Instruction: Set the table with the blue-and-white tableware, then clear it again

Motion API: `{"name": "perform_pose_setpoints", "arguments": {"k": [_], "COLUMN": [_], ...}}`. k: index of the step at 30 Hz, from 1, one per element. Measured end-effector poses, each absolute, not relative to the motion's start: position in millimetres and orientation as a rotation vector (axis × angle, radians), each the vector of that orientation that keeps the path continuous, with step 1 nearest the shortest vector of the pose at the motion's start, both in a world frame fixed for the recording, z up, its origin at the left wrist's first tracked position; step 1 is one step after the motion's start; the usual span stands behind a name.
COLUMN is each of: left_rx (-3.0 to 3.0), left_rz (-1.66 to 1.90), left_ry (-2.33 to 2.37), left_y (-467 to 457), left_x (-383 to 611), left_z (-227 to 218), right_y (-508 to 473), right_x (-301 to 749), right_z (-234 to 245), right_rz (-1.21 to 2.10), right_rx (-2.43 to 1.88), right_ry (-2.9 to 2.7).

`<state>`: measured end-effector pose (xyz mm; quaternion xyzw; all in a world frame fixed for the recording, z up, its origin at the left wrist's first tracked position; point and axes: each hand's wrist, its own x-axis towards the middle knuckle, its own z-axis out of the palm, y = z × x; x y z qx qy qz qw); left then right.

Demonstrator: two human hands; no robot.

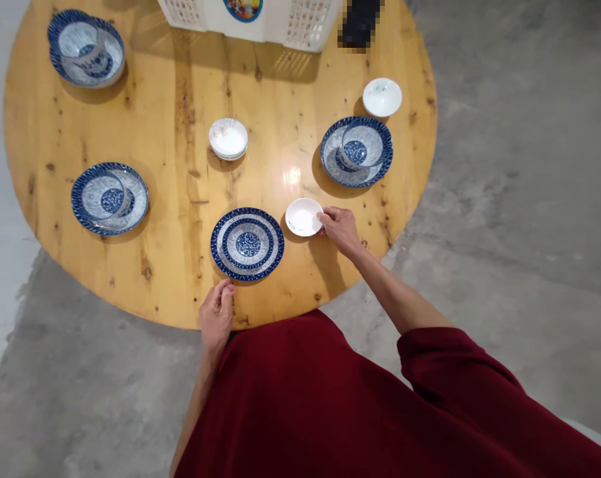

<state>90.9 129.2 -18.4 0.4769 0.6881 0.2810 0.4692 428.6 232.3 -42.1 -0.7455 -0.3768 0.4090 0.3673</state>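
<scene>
My right hand point(339, 229) pinches the right rim of a small white dish point(303, 216), thumb over the edge and fingers beneath. Just left of that dish lies a round blue-and-white patterned plate point(248, 244) with concentric bands. Close to the plate's lower left rim, at the table's near edge, my left hand point(217, 312) has its fingers curled together, and nothing shows in them. Whether it touches the plate I cannot tell. Beyond the plate sits a short stack of small white dishes point(228, 138).
The round wooden table point(171, 199) also bears a blue-patterned plate with a bowl in it at right point(350, 174), another at left point(139, 192) and a third at far left point(115, 50). A white bowl point(382, 97) stands far right. A white plastic basket point(270, 30) stands at the back.
</scene>
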Motion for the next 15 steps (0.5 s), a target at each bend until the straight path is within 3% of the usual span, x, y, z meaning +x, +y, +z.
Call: {"name": "perform_pose_setpoints", "arguments": {"k": [15], "left_rx": [1.157], "left_rz": [0.657], "left_ry": [1.684], "left_y": [133.7], "left_x": [90.1], "left_z": [-16.4], "right_y": [232.1], "right_x": [425.4], "right_z": [-47.1], "right_rz": [1.037], "right_rx": [-1.899], "right_ry": [-0.986]}}
